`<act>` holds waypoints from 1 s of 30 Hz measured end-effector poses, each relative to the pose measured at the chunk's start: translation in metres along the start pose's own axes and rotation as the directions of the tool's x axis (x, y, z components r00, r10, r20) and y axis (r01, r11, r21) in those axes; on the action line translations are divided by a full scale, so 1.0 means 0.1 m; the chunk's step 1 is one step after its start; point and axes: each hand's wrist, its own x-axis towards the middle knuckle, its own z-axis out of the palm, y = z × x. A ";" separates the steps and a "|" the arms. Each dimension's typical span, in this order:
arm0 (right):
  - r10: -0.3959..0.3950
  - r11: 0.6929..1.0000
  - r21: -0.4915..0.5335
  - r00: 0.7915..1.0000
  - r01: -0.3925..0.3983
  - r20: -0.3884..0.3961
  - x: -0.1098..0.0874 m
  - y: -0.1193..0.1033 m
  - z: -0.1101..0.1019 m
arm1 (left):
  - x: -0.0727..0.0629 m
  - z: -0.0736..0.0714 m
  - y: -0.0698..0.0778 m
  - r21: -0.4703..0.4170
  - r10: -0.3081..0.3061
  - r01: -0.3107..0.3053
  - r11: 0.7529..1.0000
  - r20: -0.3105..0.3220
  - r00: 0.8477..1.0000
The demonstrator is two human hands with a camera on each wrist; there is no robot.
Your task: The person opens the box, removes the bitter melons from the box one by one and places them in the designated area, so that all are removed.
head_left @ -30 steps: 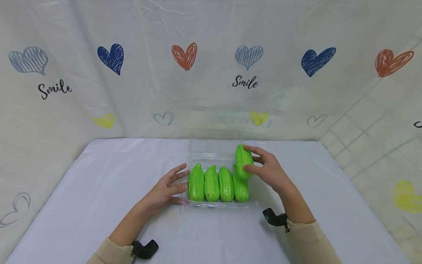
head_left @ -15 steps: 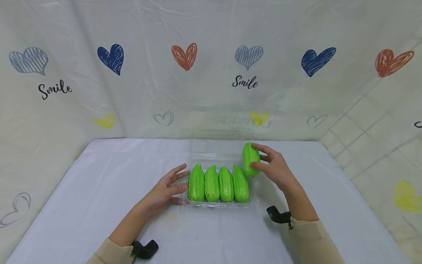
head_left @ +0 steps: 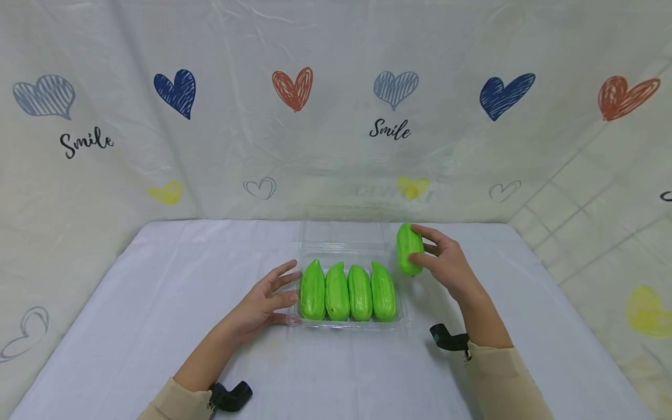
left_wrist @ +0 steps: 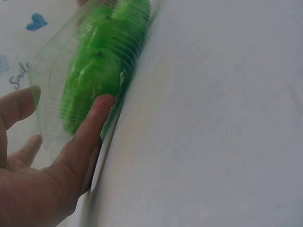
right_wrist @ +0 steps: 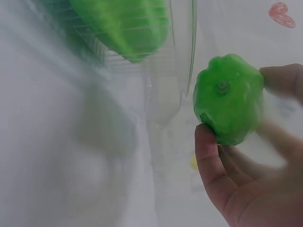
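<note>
My right hand (head_left: 447, 263) pinches a bright green, ridged, cucumber-shaped vegetable (head_left: 407, 245) between thumb and fingers, above and to the right of a clear plastic box (head_left: 349, 325). In the right wrist view its knobbed round end (right_wrist: 232, 104) faces the camera, beside the box wall. Inside the box several similar green vegetables (head_left: 360, 293) lie side by side, tips pointing away. My left hand (head_left: 256, 304) is at the box's left end, fingers spread and loosely extended; in the left wrist view a fingertip (left_wrist: 105, 100) rests against the clear wall.
The box's transparent lid (head_left: 343, 233) stands raised at the back. A white cloth (head_left: 236, 251) covers the table, and a white curtain (head_left: 336, 157) printed with hearts hangs behind it. Both wrists carry black cameras (head_left: 448, 338).
My right hand has carried the green vegetable up and rightward, from over the rightmost one in the box to beyond the box's right side. The left hand has stayed in place.
</note>
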 end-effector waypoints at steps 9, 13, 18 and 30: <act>0.037 0.999 0.011 0.999 -0.037 -0.010 0.01 0.03 -0.04 | 0.02 -0.02 -0.02 -0.019 -0.001 0.001 1.000 0.003 1.000; 0.059 0.998 0.008 0.998 -0.059 -0.026 0.03 0.07 -0.05 | 0.03 -0.02 -0.03 -0.028 0.003 -0.003 1.000 0.007 1.000; 0.069 0.998 -0.013 0.997 -0.069 -0.034 0.06 0.16 -0.07 | 0.02 -0.02 -0.02 -0.030 0.007 -0.006 1.000 0.011 1.000; 0.104 0.995 -0.005 0.994 -0.104 -0.038 0.12 0.32 -0.13 | 0.02 -0.02 -0.01 -0.026 0.015 -0.014 1.000 0.023 1.000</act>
